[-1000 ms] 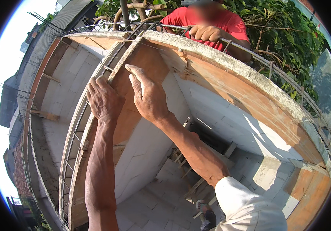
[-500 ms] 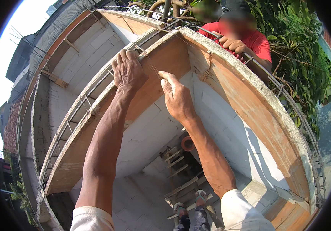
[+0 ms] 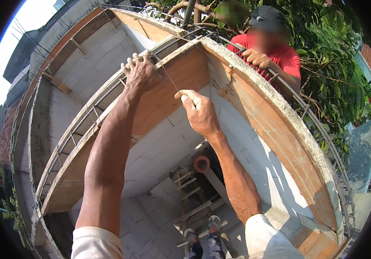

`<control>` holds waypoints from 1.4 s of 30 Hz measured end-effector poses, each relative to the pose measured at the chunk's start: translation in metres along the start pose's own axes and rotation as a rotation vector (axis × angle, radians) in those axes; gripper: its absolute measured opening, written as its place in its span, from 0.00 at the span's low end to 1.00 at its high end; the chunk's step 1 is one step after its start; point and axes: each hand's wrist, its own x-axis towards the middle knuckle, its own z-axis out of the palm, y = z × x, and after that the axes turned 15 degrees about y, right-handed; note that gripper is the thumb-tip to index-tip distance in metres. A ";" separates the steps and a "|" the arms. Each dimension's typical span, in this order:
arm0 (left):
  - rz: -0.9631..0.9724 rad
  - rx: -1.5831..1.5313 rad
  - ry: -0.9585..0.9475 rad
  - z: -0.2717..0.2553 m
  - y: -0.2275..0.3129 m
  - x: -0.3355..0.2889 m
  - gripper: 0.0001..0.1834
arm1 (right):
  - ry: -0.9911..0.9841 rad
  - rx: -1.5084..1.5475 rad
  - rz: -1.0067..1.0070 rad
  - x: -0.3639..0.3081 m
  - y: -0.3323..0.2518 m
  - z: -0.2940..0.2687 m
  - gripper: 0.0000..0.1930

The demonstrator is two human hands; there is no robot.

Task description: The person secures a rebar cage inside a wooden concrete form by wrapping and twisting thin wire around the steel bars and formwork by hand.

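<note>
My left hand (image 3: 141, 77) is closed over the top edge of a plywood formwork board (image 3: 173, 69), beside the steel rebar cage (image 3: 94, 111) that runs along it. A thin tie wire (image 3: 168, 77) slants down from the rebar near that hand. Its lower end is pinched between the thumb and forefinger of my right hand (image 3: 199, 113), held out below the board's top edge. The wire looks taut between the two hands.
Across the corner, a person in a red shirt (image 3: 288, 64) grips the rebar. Far below are a wooden ladder-like frame (image 3: 196, 211), my sandalled feet (image 3: 214, 222) and an orange-rimmed pipe (image 3: 202, 164). Pale block walls (image 3: 241, 125) enclose the drop; a second board (image 3: 276, 129) curves right.
My right thumb and forefinger have drawn together on the wire, which looks straighter. The fingers of my left hand have shifted on the edge. The whole view has moved slightly.
</note>
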 end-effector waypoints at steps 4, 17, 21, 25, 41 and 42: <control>-0.007 -0.099 -0.012 0.001 0.004 0.000 0.53 | 0.041 0.107 -0.023 -0.005 -0.003 0.001 0.12; 0.014 -0.239 0.000 -0.004 -0.001 -0.001 0.55 | 0.018 0.309 0.108 -0.018 -0.017 -0.007 0.10; 0.027 -0.232 -0.025 -0.002 -0.003 0.000 0.56 | -0.022 0.337 0.135 -0.018 -0.016 -0.008 0.12; 0.003 -0.212 -0.020 -0.003 -0.003 0.000 0.56 | -0.029 0.367 0.188 -0.024 -0.024 -0.003 0.13; 0.264 -0.294 0.138 0.002 0.002 -0.016 0.36 | 0.258 -0.720 -0.654 0.112 -0.036 -0.051 0.15; 0.259 -0.296 0.137 0.003 0.000 -0.016 0.36 | 0.289 -0.854 -0.837 0.137 -0.035 -0.046 0.22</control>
